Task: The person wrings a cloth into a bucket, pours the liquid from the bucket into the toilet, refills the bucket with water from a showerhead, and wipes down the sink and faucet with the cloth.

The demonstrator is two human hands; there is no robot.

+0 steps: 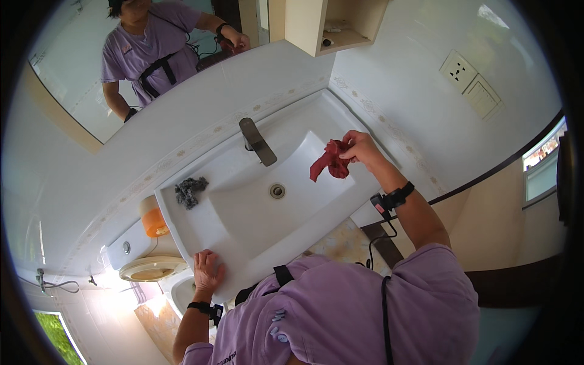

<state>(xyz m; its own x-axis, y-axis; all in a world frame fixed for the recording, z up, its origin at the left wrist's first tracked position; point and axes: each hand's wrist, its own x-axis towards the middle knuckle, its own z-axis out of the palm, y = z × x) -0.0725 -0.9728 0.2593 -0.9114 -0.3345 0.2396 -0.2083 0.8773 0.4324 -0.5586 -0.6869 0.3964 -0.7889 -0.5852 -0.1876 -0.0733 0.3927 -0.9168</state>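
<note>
My right hand point(362, 150) pinches a crumpled dark red cloth point(332, 160), which hangs over the right part of the white washbasin point(255, 223). Resting on the basin's lower left edge is my left hand point(207, 272), with nothing in it. A grey metal faucet point(258, 142) stands at the basin's back rim, and the round drain point(277, 191) shows in the bowl. On the left ledge lies a bunched grey cloth or scrubbing pad point(190, 192); which of the two I cannot tell. Both my wrists wear black bands.
Left of the basin, an orange and white container point(154, 216) stands on the toilet tank point(127, 246), beside the toilet seat point(153, 269). Above are a wall mirror point(86, 91) and an open cabinet point(303, 23). A socket and switch panel point(470, 84) is on the right wall. A black cable point(372, 246) hangs from my right wristband.
</note>
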